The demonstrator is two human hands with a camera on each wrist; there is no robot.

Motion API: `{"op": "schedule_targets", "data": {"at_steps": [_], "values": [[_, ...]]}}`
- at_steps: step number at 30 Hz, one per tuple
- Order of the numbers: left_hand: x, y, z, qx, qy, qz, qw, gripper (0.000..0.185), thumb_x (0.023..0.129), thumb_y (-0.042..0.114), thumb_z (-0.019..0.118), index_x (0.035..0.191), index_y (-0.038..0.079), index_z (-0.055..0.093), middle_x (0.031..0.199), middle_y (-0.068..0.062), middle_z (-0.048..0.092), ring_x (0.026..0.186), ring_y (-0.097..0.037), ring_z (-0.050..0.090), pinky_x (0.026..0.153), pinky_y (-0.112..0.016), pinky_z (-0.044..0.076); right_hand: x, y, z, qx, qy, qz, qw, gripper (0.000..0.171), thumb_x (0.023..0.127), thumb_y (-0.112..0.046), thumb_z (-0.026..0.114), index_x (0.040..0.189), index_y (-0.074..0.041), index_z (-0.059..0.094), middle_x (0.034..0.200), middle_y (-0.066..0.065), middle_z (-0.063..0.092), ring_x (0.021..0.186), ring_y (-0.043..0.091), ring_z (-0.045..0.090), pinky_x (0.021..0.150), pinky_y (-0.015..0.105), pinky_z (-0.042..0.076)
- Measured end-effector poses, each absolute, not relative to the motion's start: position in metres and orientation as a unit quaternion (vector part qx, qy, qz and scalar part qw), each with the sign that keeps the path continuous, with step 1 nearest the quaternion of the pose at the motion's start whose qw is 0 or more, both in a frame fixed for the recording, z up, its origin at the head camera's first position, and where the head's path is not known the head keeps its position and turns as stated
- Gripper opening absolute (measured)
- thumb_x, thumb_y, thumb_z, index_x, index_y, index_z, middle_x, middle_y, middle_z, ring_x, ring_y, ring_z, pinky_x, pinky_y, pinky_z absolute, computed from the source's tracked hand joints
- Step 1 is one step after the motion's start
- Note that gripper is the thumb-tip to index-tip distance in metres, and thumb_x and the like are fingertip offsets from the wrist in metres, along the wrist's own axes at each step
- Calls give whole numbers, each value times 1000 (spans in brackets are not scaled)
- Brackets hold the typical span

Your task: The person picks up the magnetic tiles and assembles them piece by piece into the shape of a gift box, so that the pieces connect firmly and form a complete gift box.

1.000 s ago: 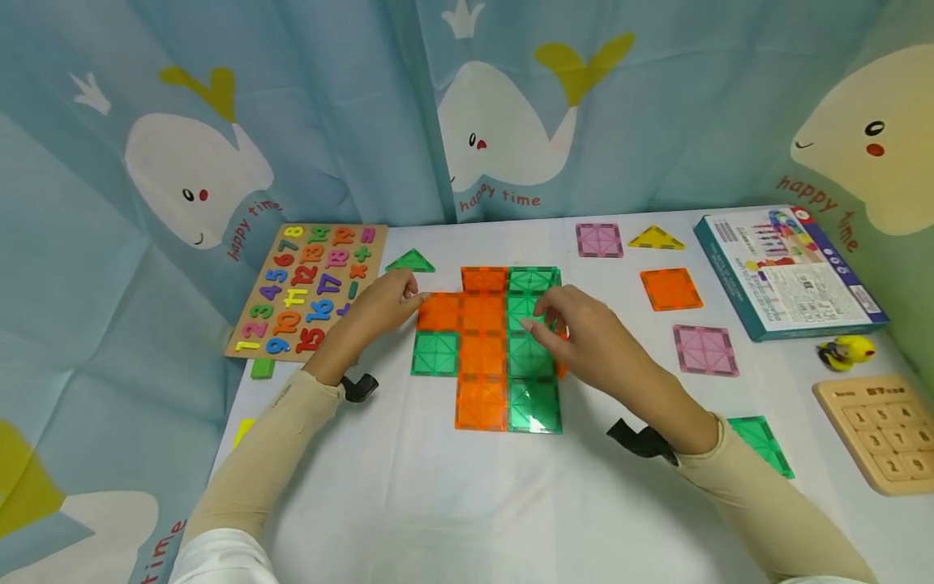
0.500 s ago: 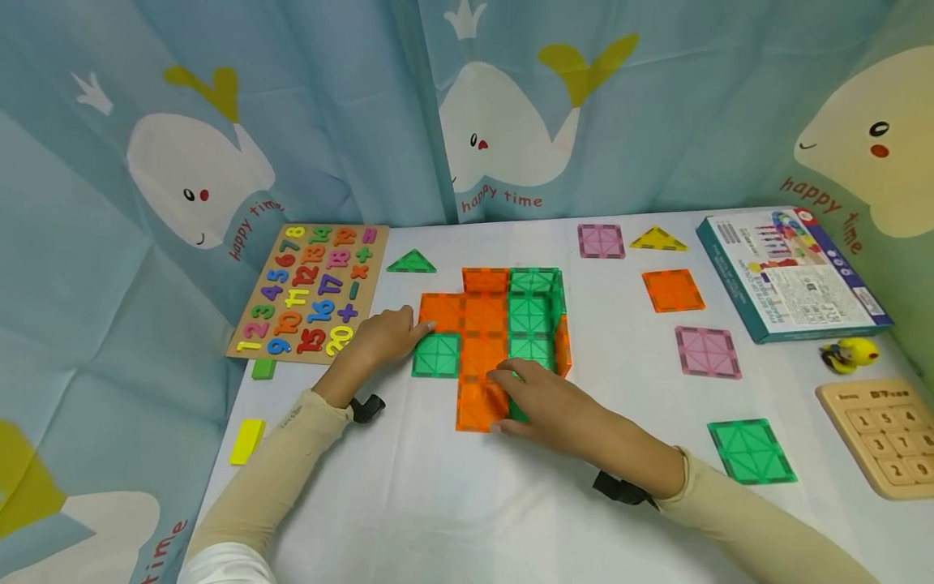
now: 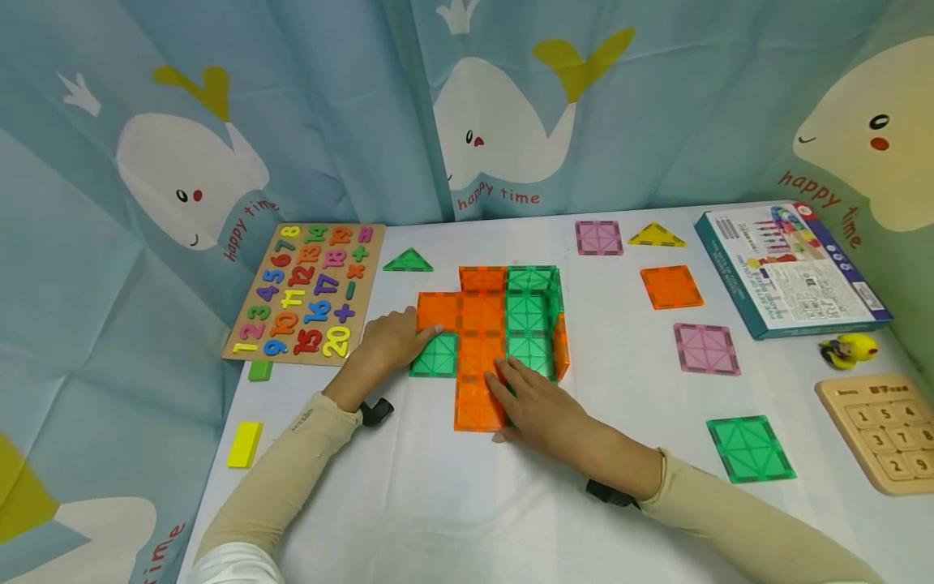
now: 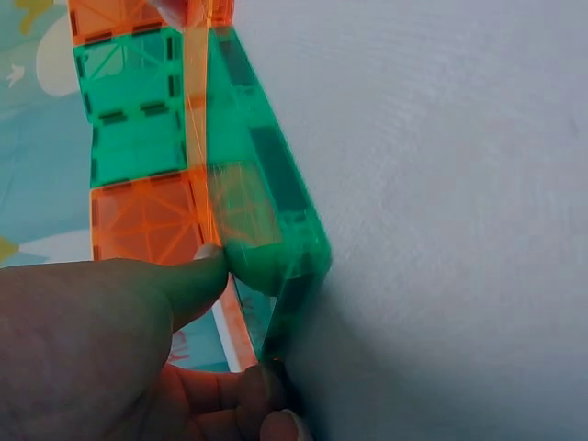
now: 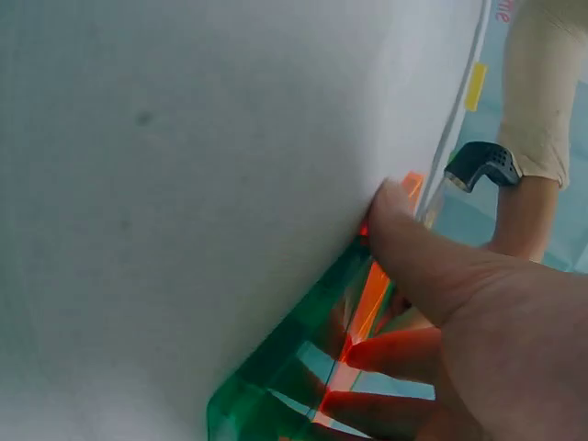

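Both hands grip edges of the tile sheet (image 3: pixel 503 332): left hand (image 3: pixel 390 345), right hand (image 3: pixel 536 405). The stiff, light tiles likely fold at their seams.

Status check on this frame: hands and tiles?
Left hand grips green tile. Right hand grips near green tile, lifting its edge. Nothing obstructing.

The magnetic tiles (image 3: pixel 503 324) look like translucent, glossy plastic in orange and green, with light passing through them in the left wrist view, and the green tile (image 5: pixel 294 367) under the right hand (image 3: pixel 540 410) glints along its smooth edge. The surface (image 3: pixel 438 503) is covered with matt white cloth of fine weave, and the backdrop curtain (image 3: pixel 328 122) is soft printed fabric with creases. The number board (image 3: pixel 306 288) and keypad board (image 3: pixel 879 430) look like pale unvarnished wood, while the box (image 3: pixel 788 268) is printed cardboard with a slight sheen.
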State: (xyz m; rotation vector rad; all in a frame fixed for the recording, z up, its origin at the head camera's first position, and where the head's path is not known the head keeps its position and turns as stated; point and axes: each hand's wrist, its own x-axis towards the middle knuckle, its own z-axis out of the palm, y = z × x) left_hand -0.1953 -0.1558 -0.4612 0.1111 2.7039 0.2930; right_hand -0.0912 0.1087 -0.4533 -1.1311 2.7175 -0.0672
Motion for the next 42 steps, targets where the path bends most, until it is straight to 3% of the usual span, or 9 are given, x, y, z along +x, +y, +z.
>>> {"op": "schedule_targets", "data": {"at_steps": [6, 10, 14, 21, 30, 35, 37, 40, 42], "values": [[-194, -159, -463, 47, 976, 116, 176, 67, 108, 58, 50, 133, -4, 60, 106, -22, 72, 89, -36, 71, 74, -48, 60, -88, 110, -458, -423, 904, 44, 38, 77, 103, -52, 61, 154, 5, 48, 157, 33, 45, 149, 47, 43, 118, 48, 43], [-194, -160, -460, 63, 979, 129, 143, 56, 109, 52, 52, 122, -2, 61, 90, -18, 69, 77, -33, 69, 64, -45, 56, -87, 109, -459, -432, 899, 66, 29, 75, 106, -51, 57, 154, 5, 48, 156, 34, 45, 148, 48, 44, 118, 48, 43], [-194, -160, -456, 67, 978, 143, 137, 51, 110, 49, 52, 122, 0, 60, 85, -14, 65, 74, -31, 66, 62, -42, 54, -87, 110, -461, -437, 897, 57, 29, 72, 108, -49, 55, 154, 6, 48, 156, 36, 45, 147, 50, 44, 118, 49, 44], [-193, -162, -452, 74, 969, 198, 125, 32, 112, 39, 51, 104, 8, 51, 71, -3, 42, 61, -24, 52, 53, -33, 35, -87, 111, -453, -445, 893, 36, 55, 67, 109, -43, 56, 154, 5, 47, 156, 36, 44, 148, 51, 42, 117, 50, 44], [-196, -157, -447, 107, 938, 308, 117, 30, 113, 32, 48, 91, 12, 43, 69, -1, 41, 56, -19, 43, 53, -30, 29, -100, 115, -437, -456, 883, 19, 110, 54, 108, -23, 63, 154, 2, 51, 154, 25, 54, 144, 43, 51, 109, 45, 52], [-199, -155, -443, 119, 916, 359, 132, 31, 114, 33, 45, 90, 12, 43, 72, -2, 42, 57, -19, 39, 55, -31, 28, -103, 118, -432, -440, 889, -46, 114, 50, 107, -23, 64, 148, 4, 57, 146, 21, 62, 132, 38, 63, 102, 46, 57], [-199, -154, -442, 126, 909, 374, 138, 32, 115, 33, 44, 91, 12, 43, 72, -2, 42, 57, -19, 37, 56, -31, 28, -103, 118, -432, -443, 889, -69, 93, 45, 106, -24, 66, 140, 5, 63, 138, 20, 69, 123, 36, 69, 95, 45, 61], [-200, -153, -442, 135, 898, 391, 147, 33, 115, 34, 43, 91, 12, 43, 72, -3, 41, 57, -19, 36, 56, -31, 28, -104, 119, -431, -451, 886, -94, 46, 25, 103, -23, 70, 111, 0, 71, 110, 13, 79, 94, 28, 77, 76, 38, 65], [-201, -152, -443, 139, 892, 402, 151, 33, 115, 34, 44, 91, 11, 44, 72, -2, 41, 58, -18, 35, 57, -31, 28, -105, 119, -429, -456, 884, -98, 14, 18, 101, -22, 74, 93, -7, 68, 90, 7, 78, 77, 22, 75, 65, 32, 63]]}}
